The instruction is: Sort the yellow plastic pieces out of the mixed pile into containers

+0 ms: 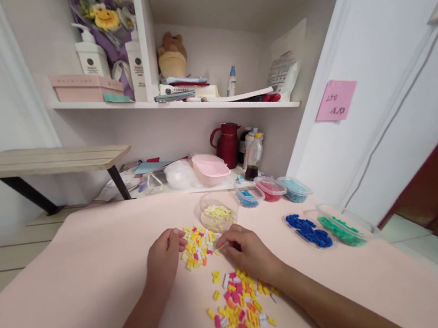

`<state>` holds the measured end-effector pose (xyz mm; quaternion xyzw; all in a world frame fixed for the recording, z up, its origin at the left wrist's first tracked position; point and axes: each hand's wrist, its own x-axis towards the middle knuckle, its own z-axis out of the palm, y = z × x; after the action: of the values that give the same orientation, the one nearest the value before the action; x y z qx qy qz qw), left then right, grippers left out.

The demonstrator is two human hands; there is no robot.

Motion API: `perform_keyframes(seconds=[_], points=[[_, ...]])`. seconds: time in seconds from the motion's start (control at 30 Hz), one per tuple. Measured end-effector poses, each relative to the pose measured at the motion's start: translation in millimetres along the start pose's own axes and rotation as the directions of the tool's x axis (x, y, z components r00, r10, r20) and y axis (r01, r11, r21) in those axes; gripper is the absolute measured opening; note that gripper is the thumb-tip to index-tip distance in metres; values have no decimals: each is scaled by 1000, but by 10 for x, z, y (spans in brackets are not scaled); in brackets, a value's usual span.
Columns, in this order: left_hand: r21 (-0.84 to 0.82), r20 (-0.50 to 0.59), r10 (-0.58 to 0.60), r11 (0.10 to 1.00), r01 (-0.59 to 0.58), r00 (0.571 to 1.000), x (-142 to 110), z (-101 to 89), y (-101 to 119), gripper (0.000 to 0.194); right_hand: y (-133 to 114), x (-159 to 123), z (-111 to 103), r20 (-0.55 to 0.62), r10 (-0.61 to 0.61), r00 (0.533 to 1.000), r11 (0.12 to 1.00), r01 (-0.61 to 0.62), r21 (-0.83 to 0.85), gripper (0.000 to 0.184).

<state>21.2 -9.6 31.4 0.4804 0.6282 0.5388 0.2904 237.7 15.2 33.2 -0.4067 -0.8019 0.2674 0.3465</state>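
Note:
A far heap of small plastic building bricks (197,246), mostly yellow with some pink, orange and white, lies between my two hands. At the heap's left edge rests my left hand (164,258), its fingers loosely bent and apart, with nothing seen in them. My right hand (246,248) is at the right edge, thumb and fingertips pinched on a small pale brick (217,251), partly hidden by the fingers. Closer to me, a second loose pile of yellow, pink, orange and white bricks (238,306) spreads beside my right forearm. Just behind the hands stands a clear round tub (234,218) holding pale yellow bricks.
Lidded tubs of blue (248,198), red (270,189) and teal pieces (294,190) line the back right. Trays of dark blue (309,231) and green bricks (341,230) lie at right. A pink bowl (210,168) and red jug (228,145) stand behind, under a shelf (200,103).

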Motion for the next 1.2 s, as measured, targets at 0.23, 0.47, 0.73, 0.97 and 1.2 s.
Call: perform_keyframes(seconds=[0.23, 0.47, 0.73, 0.97, 1.2], points=[[-17, 0, 6, 1000, -6, 1000, 28, 8, -65, 36, -8, 2, -8, 67, -2, 998, 1000, 2, -3, 20], [-14, -3, 0, 1000, 0, 1000, 8, 9, -33, 34, 35, 2, -44, 104, -9, 995, 1000, 7, 20, 25], [25, 15, 14, 1000, -15, 1000, 22, 8, -71, 34, 47, -5, -39, 159, -12, 987, 1000, 15, -17, 25], [38, 17, 3, 999, -3, 1000, 21, 11, -65, 33, 20, -11, -43, 167, -44, 985, 997, 53, -52, 23], [18, 34, -14, 1000, 14, 999, 29, 24, -103, 34, -258, 45, -346, 96, -218, 971, 953, 233, -193, 18]])
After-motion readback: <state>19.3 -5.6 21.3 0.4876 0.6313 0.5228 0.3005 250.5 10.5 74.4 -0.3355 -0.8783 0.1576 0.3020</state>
